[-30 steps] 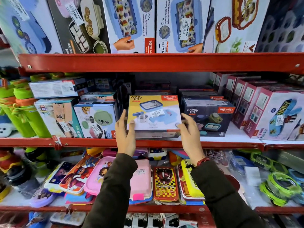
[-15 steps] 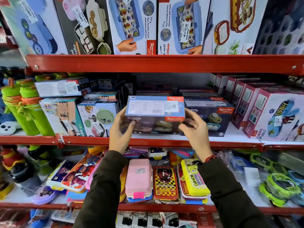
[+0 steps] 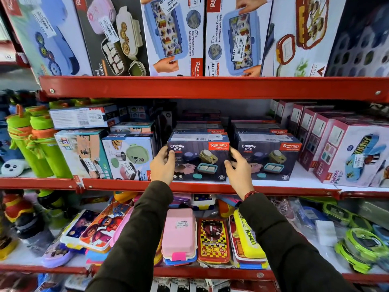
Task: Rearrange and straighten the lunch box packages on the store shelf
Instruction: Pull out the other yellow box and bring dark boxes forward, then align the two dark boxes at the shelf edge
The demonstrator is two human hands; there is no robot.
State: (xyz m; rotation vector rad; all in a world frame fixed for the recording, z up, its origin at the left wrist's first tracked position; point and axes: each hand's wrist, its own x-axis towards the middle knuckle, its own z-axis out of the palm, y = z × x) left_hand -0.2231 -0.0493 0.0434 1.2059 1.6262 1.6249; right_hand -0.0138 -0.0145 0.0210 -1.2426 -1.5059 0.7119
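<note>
A dark Crunchy Bite lunch box package [image 3: 200, 159] stands upright at the front of the middle shelf [image 3: 117, 184], its picture side facing me. My left hand [image 3: 162, 165] grips its left edge, thumb on the front. My right hand [image 3: 237, 171] presses against its right edge, fingers in the gap beside a matching Crunchy Bite package [image 3: 267, 159]. More of these packages are stacked behind both.
Left of the hands stand a white-green lunch box package [image 3: 130, 157] and green bottles [image 3: 42, 150]. Pink Kidzee packages [image 3: 347, 152] line the right. Large boxes [image 3: 174, 34] fill the top shelf, and loose lunch boxes [image 3: 179, 234] lie on the lower shelf.
The package showed a yellow face, then was turned between my hands. It now sits square on the shelf with its dark front outward, level with its neighbour.
</note>
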